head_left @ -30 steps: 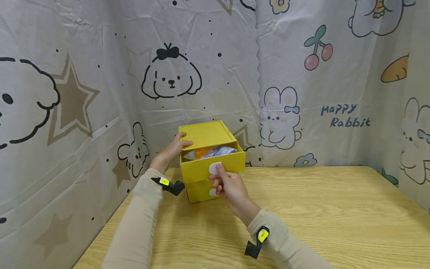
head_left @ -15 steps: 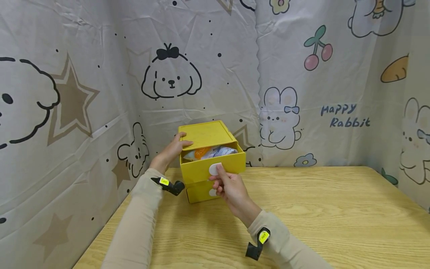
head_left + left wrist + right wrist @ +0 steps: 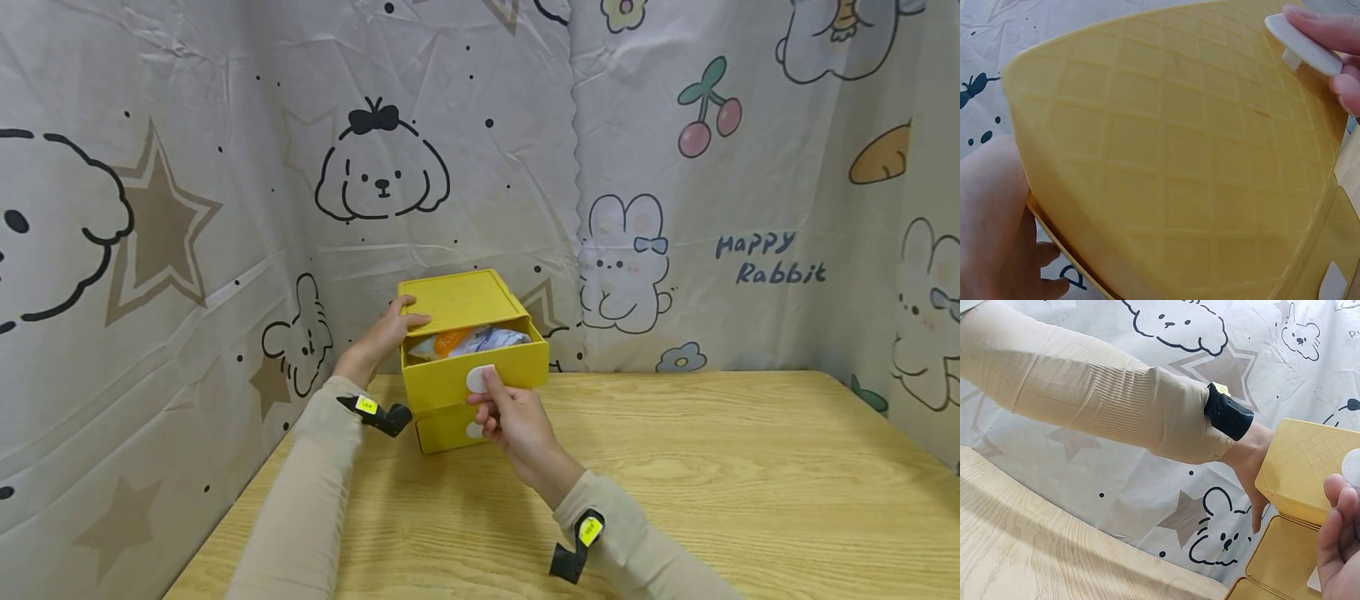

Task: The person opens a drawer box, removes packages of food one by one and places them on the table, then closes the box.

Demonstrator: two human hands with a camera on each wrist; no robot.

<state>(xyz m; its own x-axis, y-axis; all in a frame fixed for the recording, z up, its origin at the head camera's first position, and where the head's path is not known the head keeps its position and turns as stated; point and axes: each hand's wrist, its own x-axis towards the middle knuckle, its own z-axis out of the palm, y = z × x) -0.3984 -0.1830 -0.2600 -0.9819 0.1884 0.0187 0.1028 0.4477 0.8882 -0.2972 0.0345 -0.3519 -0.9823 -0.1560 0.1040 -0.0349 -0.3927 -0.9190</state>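
A yellow two-tier drawer box (image 3: 457, 300) stands on the table, its upper drawer (image 3: 442, 379) pulled partly out. Inside that drawer lies a plastic-wrapped packet (image 3: 487, 337) with orange, white and blue printing. My right hand (image 3: 521, 425) pinches the round white knob (image 3: 477, 379) on the drawer front, thumb on its face. My left hand (image 3: 382, 333) rests on the box's left side, with fingertips lying on the top panel. In the left wrist view, the waffle-patterned drawer front (image 3: 1172, 144) fills most of the picture, with the white knob (image 3: 1304, 44) at its upper right.
The lower drawer (image 3: 446, 432), with its own white knob (image 3: 474, 430), is pushed in. Wooden tabletop (image 3: 720, 467) extends to the right and in front. A printed fabric backdrop (image 3: 480, 167) hangs close behind the box and along the left.
The upper drawer and my right hand have come forward very slightly, and the packet's orange print shows a little differently. My left hand stays in place.
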